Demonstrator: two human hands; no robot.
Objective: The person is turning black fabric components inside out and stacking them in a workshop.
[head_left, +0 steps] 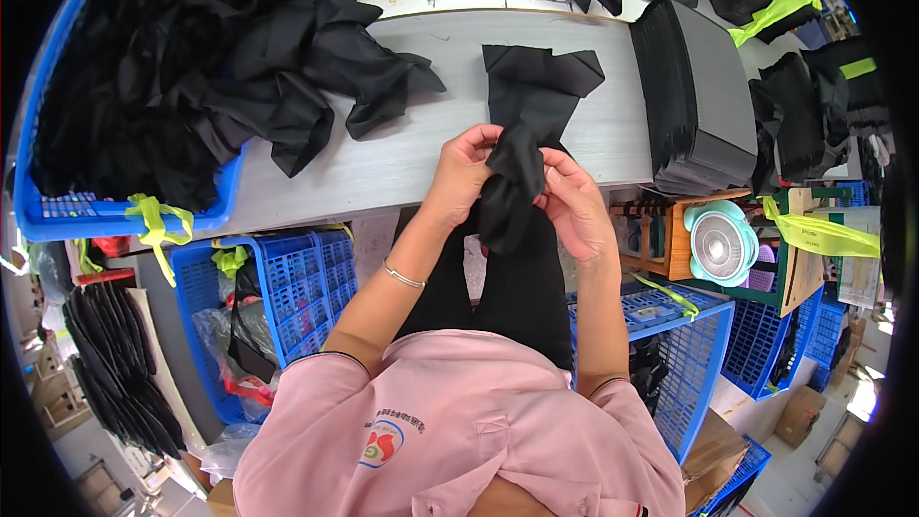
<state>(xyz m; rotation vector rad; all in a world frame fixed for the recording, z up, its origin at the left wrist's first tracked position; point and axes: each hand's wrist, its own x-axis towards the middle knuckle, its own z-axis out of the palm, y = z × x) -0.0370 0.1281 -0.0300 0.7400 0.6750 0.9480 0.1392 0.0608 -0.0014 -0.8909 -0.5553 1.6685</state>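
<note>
A black fabric piece (522,158) is held up between my two hands at the front edge of the table (383,168). Its far end lies spread on the tabletop, and its near end hangs bunched over the edge. My left hand (464,172) pinches the fabric's left side, its fingertips partly behind the cloth. On the opposite side my right hand (574,201) grips the cloth between thumb and fingers. A heap of crumpled black fabric pieces (316,67) spreads over the table to the left, and a neat stack of flat black pieces (694,96) stands to the right.
At the left, a blue basket (124,225) overflows with black fabric. Below the table are a blue crate (302,287) with plastic bags and another blue crate (689,373). A turquoise fan (721,243) sits to the right. Yellow-green strips (823,235) hang near it.
</note>
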